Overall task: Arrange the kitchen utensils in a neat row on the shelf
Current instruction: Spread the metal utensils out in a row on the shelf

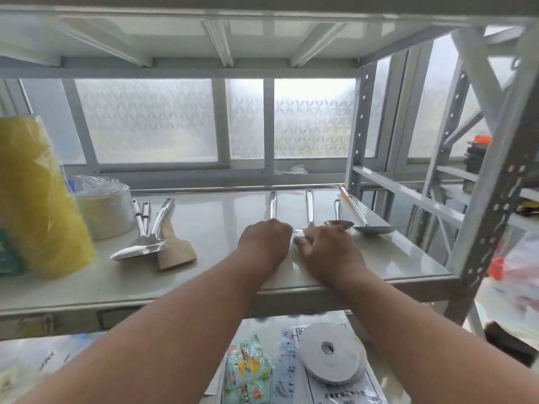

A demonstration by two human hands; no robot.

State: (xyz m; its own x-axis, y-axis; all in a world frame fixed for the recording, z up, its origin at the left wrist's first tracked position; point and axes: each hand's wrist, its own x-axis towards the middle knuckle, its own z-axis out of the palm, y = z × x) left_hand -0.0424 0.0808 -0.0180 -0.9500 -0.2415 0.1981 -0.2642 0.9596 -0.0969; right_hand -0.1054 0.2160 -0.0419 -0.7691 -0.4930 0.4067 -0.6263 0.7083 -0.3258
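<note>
Mid-row: my left hand (267, 239), fist curled on a steel handle (273, 207), right hand (322, 246) fingers loosely bent beside the next utensil (309, 209). Next I straighten both, then fetch the spatula pile (145, 237).

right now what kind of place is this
Probably a storage corner or utility room by a window: a white metal shelf rack, frosted glass behind it, and ladles and packaged goods on the shelves.

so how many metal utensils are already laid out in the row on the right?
4: handle behind left hand, one behind right hand, steel spoon, steel ladle. Hands may hide more.
</note>
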